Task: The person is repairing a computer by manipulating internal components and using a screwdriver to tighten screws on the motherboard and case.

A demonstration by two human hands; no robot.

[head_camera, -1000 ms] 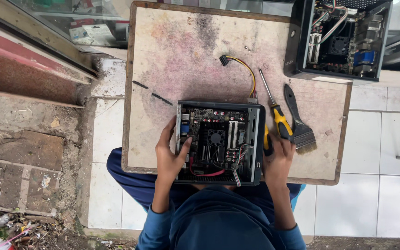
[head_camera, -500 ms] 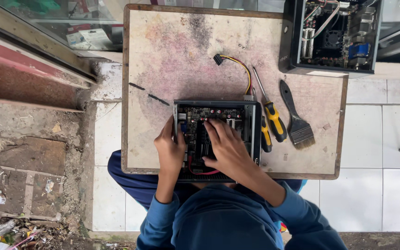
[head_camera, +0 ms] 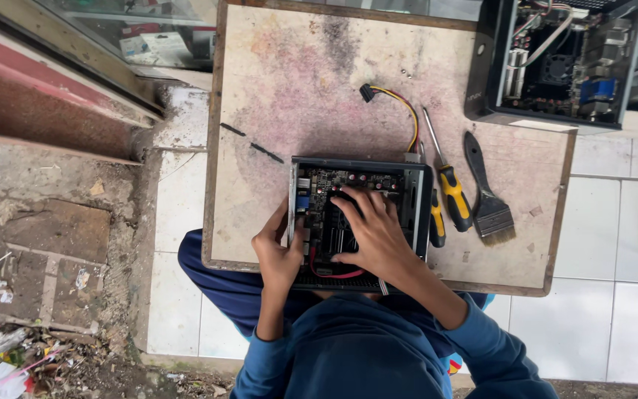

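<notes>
Case: small open black metal computer case [head_camera: 407, 193] with a green circuit board inside, lying flat at the near edge of the worn wooden board [head_camera: 289, 89], right in front of me.
Right hand: my right hand [head_camera: 374, 233] lies inside the case, palm down over the middle of the circuit board, fingers [head_camera: 350, 201] spread and bent onto the parts; clamped on nothing that I can see.
Left hand: my left hand [head_camera: 278, 255] grips the case's left wall, thumb on the inner side, fingers wrapped round the outside.
Cable: red wire [head_camera: 334, 275] curves along the near edge of the case, just below my right hand.
Connector: yellow, red and black cable with a black plug [head_camera: 391, 96] runs from the case's far right corner out across the board.
Tools: two yellow-and-black screwdrivers [head_camera: 452, 196] lie just right of the case; a black-handled flat paintbrush [head_camera: 487, 199] lies beside them.
Far corner: larger open black computer case [head_camera: 555, 63] rests on the board's far right corner.
Floor: white tiles [head_camera: 614, 222] under the board.
</notes>
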